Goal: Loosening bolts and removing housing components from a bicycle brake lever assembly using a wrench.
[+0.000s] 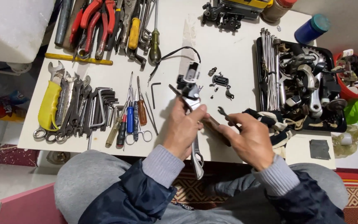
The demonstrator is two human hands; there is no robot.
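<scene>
My left hand (184, 129) grips a silver brake lever (197, 159) whose black and silver body (188, 83) points away from me over the white table (228, 49). A black cable (175, 54) curls off the body. My right hand (250, 139) is closed around a brown-handled screwdriver (213, 123). Its thin shaft (175, 91) reaches up-left to the lever body. A small dark hooked piece (222, 111) shows just above my right fingers. Small black parts (220, 80) lie on the table just beyond the hands.
Wrenches (69, 105), hex keys (104, 103) and screwdrivers (131, 118) lie in rows at the left. Red-handled pliers (98, 23) lie at the back. A black tray (341, 124) of spokes and bike parts sits right, beside a red bowl (353, 93) and a blue jar (311, 29).
</scene>
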